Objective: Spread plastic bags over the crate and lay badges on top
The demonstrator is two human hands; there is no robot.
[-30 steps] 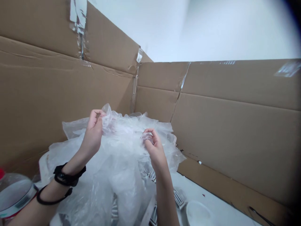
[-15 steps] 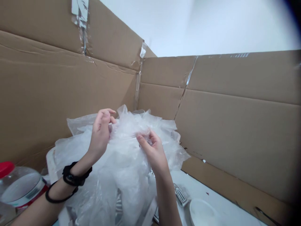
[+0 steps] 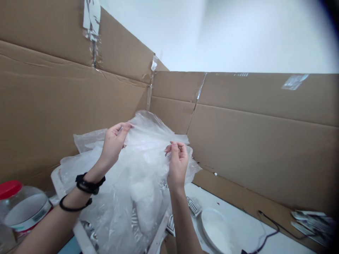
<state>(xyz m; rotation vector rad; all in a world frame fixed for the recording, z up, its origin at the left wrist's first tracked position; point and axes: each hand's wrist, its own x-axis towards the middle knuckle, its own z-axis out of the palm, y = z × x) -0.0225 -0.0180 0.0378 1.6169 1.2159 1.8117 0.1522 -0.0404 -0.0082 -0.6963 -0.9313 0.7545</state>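
Note:
A big crumpled sheet of clear plastic film (image 3: 137, 176) rises in a heap in front of me. My left hand (image 3: 114, 141), with a black watch and a black band on the wrist, pinches the film's upper edge between thumb and fingers. My right hand (image 3: 177, 163) is closed on another part of the same edge, a little lower and to the right. The film is stretched between the two hands. It hangs over a white tray (image 3: 79, 233) and hides most of what lies under it.
Taped cardboard walls (image 3: 251, 141) enclose the white table (image 3: 238, 225) on the left and far sides. A clear jar with a red lid (image 3: 18, 208) stands at the lower left. A white round dish (image 3: 217, 233), a black cable (image 3: 267, 229) and foil packets (image 3: 312, 220) lie to the right.
Both hands have shifted their grip along the film and pulled apart, stretching its top edge flatter. The view has swung right, revealing the cable and packets.

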